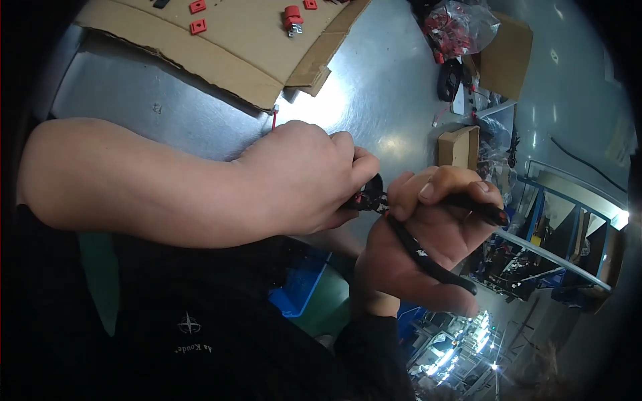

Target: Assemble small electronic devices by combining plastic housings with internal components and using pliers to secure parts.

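Observation:
My right hand (438, 234) is closed around a pair of pliers with black handles (438, 269); the handles are spread apart in the palm. The pliers' head points left, toward my left hand (301, 177). The fingers of that hand are curled in a pinch around a small black and red part (361, 199) at the pliers' jaws. Fingers hide most of this part, and whether the jaws grip it cannot be made out. A thin red wire (274, 119) with a pale tip sticks up behind my left hand.
A cardboard tray (234, 67) lies on the metal table, holding small red square pieces (198, 27) and a red plug-like part with metal prongs (293, 20). At right are a clear bag of red parts (458, 30), a small cardboard box (457, 148) and a rack (568, 220). Below sits a blue bin (302, 291).

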Demonstrator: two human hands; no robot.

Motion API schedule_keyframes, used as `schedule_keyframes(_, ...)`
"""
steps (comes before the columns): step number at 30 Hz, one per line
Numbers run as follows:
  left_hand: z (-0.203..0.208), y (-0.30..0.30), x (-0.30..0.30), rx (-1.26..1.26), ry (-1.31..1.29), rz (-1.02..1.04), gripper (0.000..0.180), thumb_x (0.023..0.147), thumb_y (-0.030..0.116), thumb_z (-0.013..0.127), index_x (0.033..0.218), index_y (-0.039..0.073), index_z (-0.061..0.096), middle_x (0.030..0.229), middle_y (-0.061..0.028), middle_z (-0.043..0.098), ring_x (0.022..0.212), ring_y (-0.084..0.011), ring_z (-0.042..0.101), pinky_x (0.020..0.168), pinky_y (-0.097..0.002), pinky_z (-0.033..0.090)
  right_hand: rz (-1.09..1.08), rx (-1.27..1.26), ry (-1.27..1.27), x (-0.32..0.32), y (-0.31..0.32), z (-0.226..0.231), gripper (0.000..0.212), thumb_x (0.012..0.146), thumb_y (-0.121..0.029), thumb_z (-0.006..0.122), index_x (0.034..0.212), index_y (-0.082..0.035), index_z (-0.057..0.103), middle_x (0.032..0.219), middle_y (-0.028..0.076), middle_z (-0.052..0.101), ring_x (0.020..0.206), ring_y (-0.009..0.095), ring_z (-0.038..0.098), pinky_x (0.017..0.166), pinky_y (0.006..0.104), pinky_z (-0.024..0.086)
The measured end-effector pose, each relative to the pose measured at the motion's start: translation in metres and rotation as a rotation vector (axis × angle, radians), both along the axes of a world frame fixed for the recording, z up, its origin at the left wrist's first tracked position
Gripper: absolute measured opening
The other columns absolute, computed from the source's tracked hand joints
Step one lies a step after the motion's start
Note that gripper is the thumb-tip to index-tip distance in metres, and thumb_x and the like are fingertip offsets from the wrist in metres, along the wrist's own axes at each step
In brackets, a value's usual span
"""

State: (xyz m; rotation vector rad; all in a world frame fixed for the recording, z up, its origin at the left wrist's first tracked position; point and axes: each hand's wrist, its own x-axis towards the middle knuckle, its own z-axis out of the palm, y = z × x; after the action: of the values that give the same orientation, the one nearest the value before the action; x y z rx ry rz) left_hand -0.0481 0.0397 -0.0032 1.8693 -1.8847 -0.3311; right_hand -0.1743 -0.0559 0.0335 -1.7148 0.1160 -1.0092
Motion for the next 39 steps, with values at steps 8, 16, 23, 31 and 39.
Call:
schedule_keyframes(8, 0.004, -0.001, 0.000, 0.102, -0.009, -0.022, 0.048, 0.096, 0.047, 0.064, 0.116, 0.003, 0.056, 0.099, -0.0158, 0.068, 0.080, -0.0291, 0.073, 0.065, -0.0396, 0.057, 0.061, 0.115, -0.117, 0.001, 0.005, 0.003, 0.115, 0.067, -0.092, 0.065, 0.132, -0.001, 0.036, 0.096, 0.016, 0.052, 0.069, 0.020, 0.054, 0.064, 0.0332, 0.046)
schedule_keyframes(16, -0.004, -0.002, -0.002, -0.051, 0.018, 0.010, 0.051, 0.088, 0.048, 0.073, 0.108, 0.004, 0.056, 0.088, -0.0128, 0.065, 0.070, -0.0280, 0.071, 0.057, -0.0390, 0.057, -0.001, 0.071, -0.049, 0.001, 0.007, 0.004, 0.112, 0.067, -0.093, 0.061, 0.127, -0.001, 0.038, 0.095, 0.016, 0.053, 0.068, 0.021, 0.054, 0.064, 0.0332, 0.046)
schedule_keyframes(23, -0.010, 0.001, -0.009, -0.086, -0.001, 0.059, 0.049, 0.090, 0.048, 0.070, 0.106, 0.004, 0.056, 0.085, -0.0124, 0.064, 0.067, -0.0264, 0.070, 0.057, -0.0374, 0.056, 0.013, 0.239, 0.061, 0.003, 0.024, 0.007, 0.104, 0.071, -0.095, 0.060, 0.116, -0.002, 0.043, 0.090, 0.012, 0.051, 0.071, 0.018, 0.049, 0.070, 0.0317, 0.042)
schedule_keyframes(31, -0.002, 0.001, -0.005, 0.004, -0.082, -0.010, 0.049, 0.095, 0.046, 0.066, 0.114, 0.002, 0.057, 0.094, -0.0139, 0.066, 0.073, -0.0252, 0.071, 0.059, -0.0354, 0.056, 0.234, 0.322, 0.059, -0.003, 0.003, 0.010, 0.079, 0.080, -0.088, 0.059, 0.086, -0.010, 0.046, 0.064, -0.002, 0.037, 0.051, 0.010, 0.031, 0.049, 0.0287, 0.026)
schedule_keyframes(39, -0.008, -0.004, 0.003, -0.050, -0.079, -0.102, 0.054, 0.091, 0.050, 0.070, 0.112, 0.002, 0.056, 0.090, -0.0146, 0.064, 0.072, -0.0253, 0.069, 0.057, -0.0365, 0.055, 0.630, 0.534, 0.036, -0.014, -0.052, 0.001, 0.066, 0.089, -0.083, 0.054, 0.071, -0.019, 0.046, 0.050, -0.006, 0.040, 0.038, 0.007, 0.033, 0.038, 0.0236, 0.029)
